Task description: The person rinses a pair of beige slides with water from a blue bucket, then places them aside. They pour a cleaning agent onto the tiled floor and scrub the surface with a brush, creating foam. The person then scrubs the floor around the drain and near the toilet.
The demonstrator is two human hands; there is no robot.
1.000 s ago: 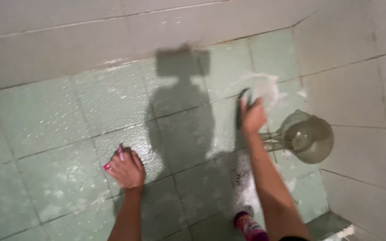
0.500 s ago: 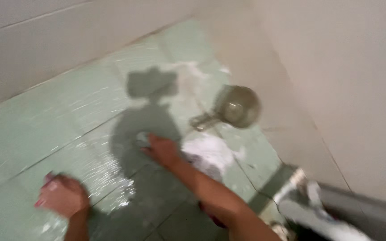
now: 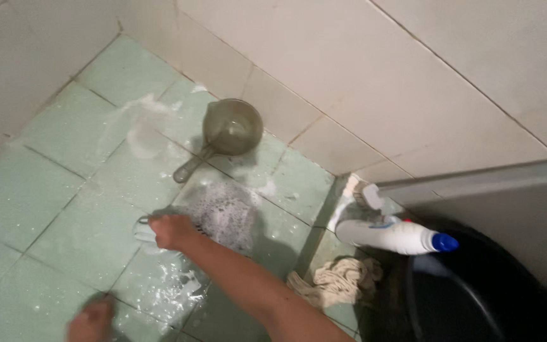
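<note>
Package: one white plastic bottle (image 3: pixel 392 234) with a blue cap, lying on its side at the right.
Label: small blue-and-red patch on top.
Signs, screens: none.

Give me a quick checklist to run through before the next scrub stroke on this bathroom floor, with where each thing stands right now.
1. Grip on the scrub brush: ok, the right hand is closed over it, brush on the tile.
2. Suds under the brush: ok, a foam patch lies just beside it.
3. Support: ok, the left hand is planted on the floor, though blurred.
4. Path ahead: ok, the dipper sits apart from the brush, near the wall.
5. Water in the dipper: cannot tell.
6. Cleaner bottle: cannot tell whether its blue cap is shut; it lies on its side by the rag.
</note>
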